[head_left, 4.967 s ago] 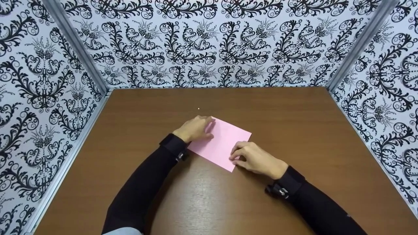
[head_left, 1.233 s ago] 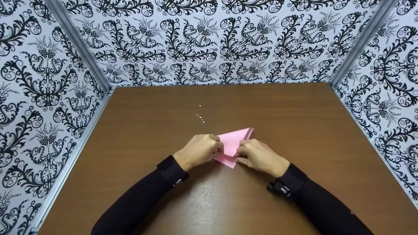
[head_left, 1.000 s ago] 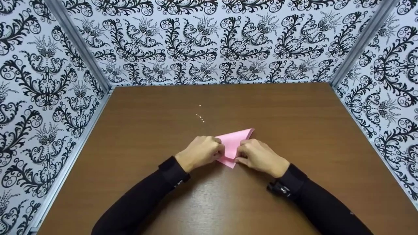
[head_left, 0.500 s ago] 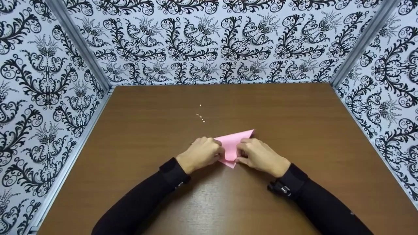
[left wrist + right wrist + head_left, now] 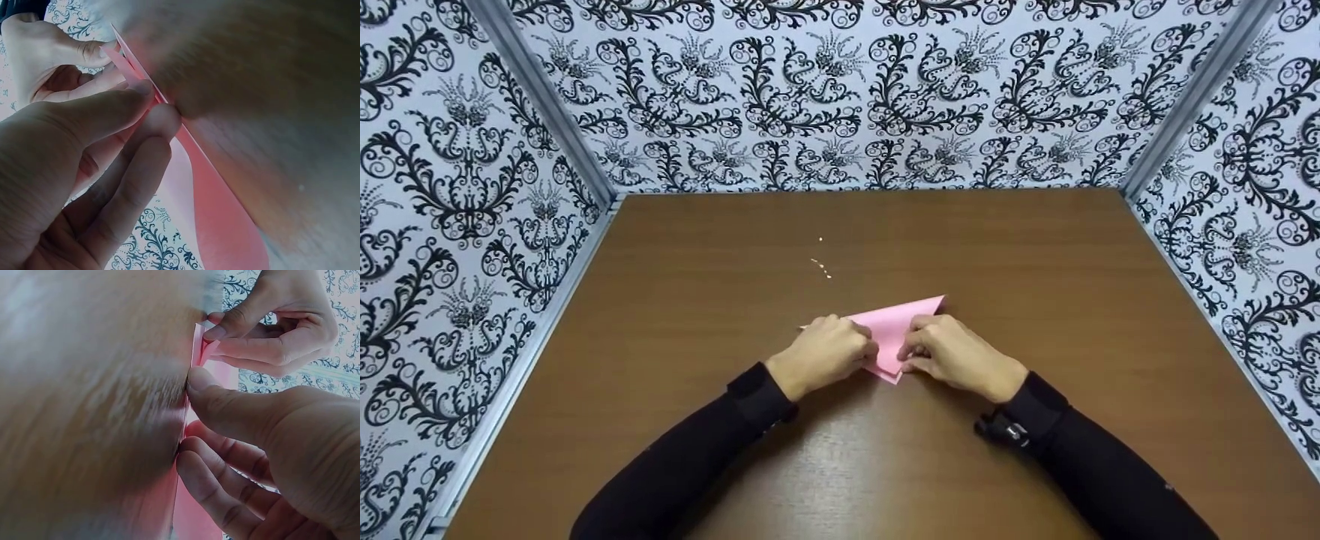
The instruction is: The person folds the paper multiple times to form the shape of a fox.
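Observation:
A pink sheet of paper (image 5: 891, 322) lies on the brown table, its far part folded over toward the near side. The upper layer's tip sits just short of the lower layer's near corner. My left hand (image 5: 826, 352) pinches the paper at its left side. My right hand (image 5: 960, 356), fingers bent, holds the paper's right side near that corner. In the left wrist view, the left thumb and index finger grip the paper's edge, and the upper layer bulges. The right wrist view shows my right thumb (image 5: 201, 379) at the paper's edge. The hands hide parts of both sides.
Brown wooden table (image 5: 840, 465) extends around the hands. Several small white specks (image 5: 822, 266) lie beyond the paper. Patterned black-and-white walls (image 5: 825, 90) with grey metal corner posts (image 5: 544, 105) stand at the back and sides.
Five seconds ago the sheet lay flat; now it is folded over. During the last second the upper layer's tip has come nearer the lower corner. The right hand has barely moved.

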Demonstrator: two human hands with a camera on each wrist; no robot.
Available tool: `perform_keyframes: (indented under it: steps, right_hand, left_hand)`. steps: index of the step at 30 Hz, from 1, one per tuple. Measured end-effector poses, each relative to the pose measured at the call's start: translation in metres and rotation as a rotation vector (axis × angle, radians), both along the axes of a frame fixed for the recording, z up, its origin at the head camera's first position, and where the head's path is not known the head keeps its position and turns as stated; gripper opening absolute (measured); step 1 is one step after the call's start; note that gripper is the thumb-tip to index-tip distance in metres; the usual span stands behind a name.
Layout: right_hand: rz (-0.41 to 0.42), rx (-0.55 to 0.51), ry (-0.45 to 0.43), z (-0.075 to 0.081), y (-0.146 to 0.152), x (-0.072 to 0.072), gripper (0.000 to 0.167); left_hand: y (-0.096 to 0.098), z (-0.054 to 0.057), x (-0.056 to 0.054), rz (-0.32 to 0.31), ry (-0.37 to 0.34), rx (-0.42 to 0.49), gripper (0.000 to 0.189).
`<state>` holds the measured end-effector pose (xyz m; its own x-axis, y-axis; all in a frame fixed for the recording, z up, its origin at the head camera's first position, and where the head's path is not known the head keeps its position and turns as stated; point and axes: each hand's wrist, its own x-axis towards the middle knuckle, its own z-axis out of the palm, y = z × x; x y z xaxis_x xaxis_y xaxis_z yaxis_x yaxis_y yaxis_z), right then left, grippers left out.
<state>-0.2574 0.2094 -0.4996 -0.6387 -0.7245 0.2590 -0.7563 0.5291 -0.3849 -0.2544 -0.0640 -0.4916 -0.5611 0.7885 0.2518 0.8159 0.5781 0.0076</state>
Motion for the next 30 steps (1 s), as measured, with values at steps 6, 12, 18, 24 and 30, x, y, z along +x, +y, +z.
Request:
perform_keyframes:
  steps: [6, 12, 18, 24, 30]
  right_hand:
    - [-0.002, 0.004, -0.025, 0.0013, 0.0000, 0.0015, 0.009]
    - [-0.001, 0.000, -0.016, 0.0011, 0.0001, 0.0008, 0.007]
    - [0.024, 0.002, -0.008, 0.0019, -0.0007, 0.0007, 0.004]
    - [0.052, -0.004, -0.007, 0.0017, -0.0009, 0.0004, 0.005]
    - [0.047, -0.009, -0.019, 0.0007, -0.0015, 0.0008, 0.008]
  left_hand:
    - [-0.0001, -0.0030, 0.0018, -0.021, 0.067, -0.035, 0.010]
    - [-0.0008, -0.0019, 0.0028, -0.024, 0.107, -0.050, 0.015]
    - [-0.0020, -0.0005, 0.0043, -0.043, 0.143, -0.055, 0.017]
    - [-0.0029, 0.0000, 0.0056, -0.064, 0.155, -0.041, 0.018]
    - [-0.0030, -0.0009, 0.0057, -0.060, 0.155, -0.048, 0.021]
